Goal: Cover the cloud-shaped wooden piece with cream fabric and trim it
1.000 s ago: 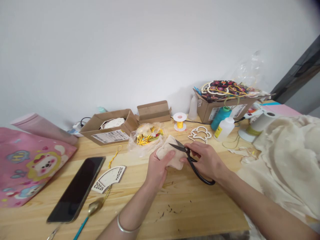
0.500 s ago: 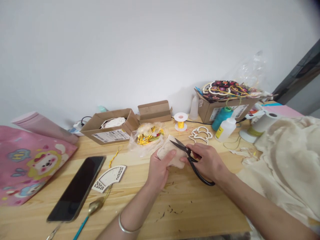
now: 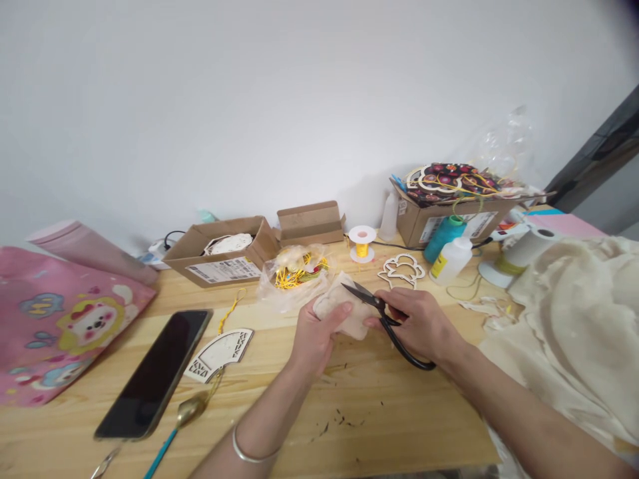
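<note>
My left hand [image 3: 319, 332] grips a cream piece of fabric [image 3: 355, 322], thumb on top and fingers beneath; whether something stiff lies under the cloth is hidden. Black-handled scissors [image 3: 405, 347] are in my right hand [image 3: 419, 319], their dark blades pointing up and left over the fabric. The blades look closed or nearly so. My right fingertips come close to the fabric's right edge. Beyond my hands lies a pale cloud-shaped wooden frame [image 3: 402, 269]. A fan-shaped wooden piece [image 3: 222, 354] with a yellow cord is to the left of my left hand.
Left of me are a phone [image 3: 154, 376], a spoon [image 3: 187, 411] and a pink bag [image 3: 74, 326]. Along the wall stand a cardboard box [image 3: 224, 269], a yellow thread spool [image 3: 362, 246] and a fuller box [image 3: 414, 223]. Bottles [image 3: 452, 259] and cream cloth [image 3: 584, 326] occupy the right.
The scissors and my right hand have shifted slightly to the right. My left hand stays on the fabric, almost in place.
</note>
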A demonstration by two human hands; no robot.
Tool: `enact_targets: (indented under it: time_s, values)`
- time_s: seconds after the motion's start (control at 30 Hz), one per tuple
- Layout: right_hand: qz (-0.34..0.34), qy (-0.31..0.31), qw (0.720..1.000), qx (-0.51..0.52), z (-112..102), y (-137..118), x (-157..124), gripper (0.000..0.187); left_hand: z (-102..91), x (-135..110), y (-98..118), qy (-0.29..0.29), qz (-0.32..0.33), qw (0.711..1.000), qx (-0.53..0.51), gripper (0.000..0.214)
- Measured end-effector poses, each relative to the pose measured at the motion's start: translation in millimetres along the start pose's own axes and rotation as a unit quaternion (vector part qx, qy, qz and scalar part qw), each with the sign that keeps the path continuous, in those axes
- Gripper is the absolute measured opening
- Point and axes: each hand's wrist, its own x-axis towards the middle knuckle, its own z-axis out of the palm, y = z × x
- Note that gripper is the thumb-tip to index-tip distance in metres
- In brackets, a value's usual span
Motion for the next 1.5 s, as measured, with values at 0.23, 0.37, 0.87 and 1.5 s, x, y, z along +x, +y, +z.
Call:
enact_targets:
  time_s: [0.23,0.37,0.87,1.5]
  values:
    - [-0.003,-0.017,1.0,-0.007,-6,0,0,0.029,-1.5,0,2,-0.012,0.003,1.0,0.01,0.02]
    - [-0.016,-0.018,1.0,-0.007,-7,0,0,0.03,-1.9,-1,4,-0.022,-0.002,1.0,0.006,0.019]
    - [-0.062,-0.048,0.996,-0.039,-14,7,0,0.034,-9.9,3,10,-0.066,-0.033,0.996,0.053,0.02]
    - [0.03,-0.097,0.995,0.005,-11,-1,5,0.028,-18.1,13,12,0.008,-0.035,0.999,0.016,0.03]
